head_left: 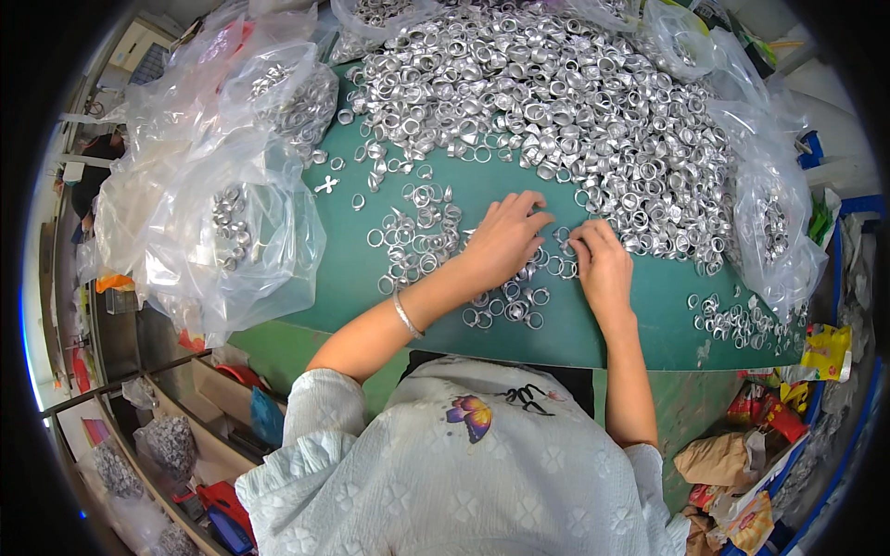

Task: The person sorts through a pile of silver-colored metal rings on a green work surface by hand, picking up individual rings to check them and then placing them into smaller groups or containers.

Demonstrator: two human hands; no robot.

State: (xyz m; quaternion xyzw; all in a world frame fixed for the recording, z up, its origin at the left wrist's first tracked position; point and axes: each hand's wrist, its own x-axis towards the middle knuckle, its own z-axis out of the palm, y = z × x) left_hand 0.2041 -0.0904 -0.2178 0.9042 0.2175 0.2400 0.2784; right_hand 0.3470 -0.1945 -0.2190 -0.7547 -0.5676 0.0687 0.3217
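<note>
A great heap of silver metal rings (612,120) covers the far side of the green table (371,306). My left hand (508,236) is over the table in front of the heap, its fingers bent but apart, and nothing shows in them. Close to its right, my right hand (604,259) has thumb and fingertips drawn together beside a few loose rings (562,267); whatever they pinch is hidden. Left of my left wrist lies a loose cluster of rings (422,232). A smaller group of rings (508,306) sits below my hands, nearer the table's edge.
Clear plastic bags holding rings (269,232) crowd the table's left side. Another plastic bag (779,222) stands at the right, with scattered rings (737,320) in front. A cross-shaped metal piece (326,185) lies at left. Drawers and bagged parts (167,445) are lower left; crumpled packaging (718,459) is lower right.
</note>
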